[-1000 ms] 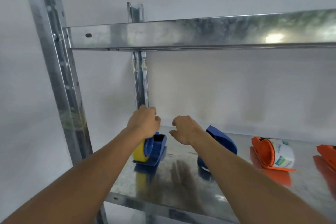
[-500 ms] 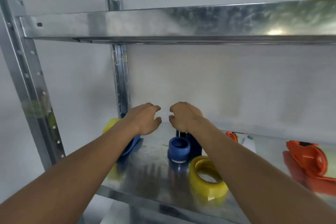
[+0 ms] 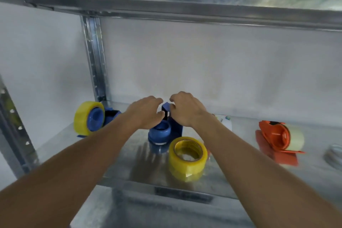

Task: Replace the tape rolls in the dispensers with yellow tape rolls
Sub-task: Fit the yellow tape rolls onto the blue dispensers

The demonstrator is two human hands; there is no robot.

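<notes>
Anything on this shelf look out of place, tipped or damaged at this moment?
Nothing looks damaged or spilled. The middle blue dispenser has no roll on its hub; a loose yellow tape roll lies flat before it. The orange dispenser to the right holds a pale roll, not a yellow one.

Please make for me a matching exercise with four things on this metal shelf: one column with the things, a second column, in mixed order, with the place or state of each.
Things
1. blue dispenser at the far left
2. blue dispenser in the middle
3. loose yellow tape roll
4. orange dispenser

Places or states
A. lies flat near the front edge of the shelf, in no dispenser
B. carries a pale, whitish roll
C. carries a yellow roll
D. bare spool, no roll, between the left hand and right hand

Pairs: 1-C, 2-D, 3-A, 4-B
</notes>
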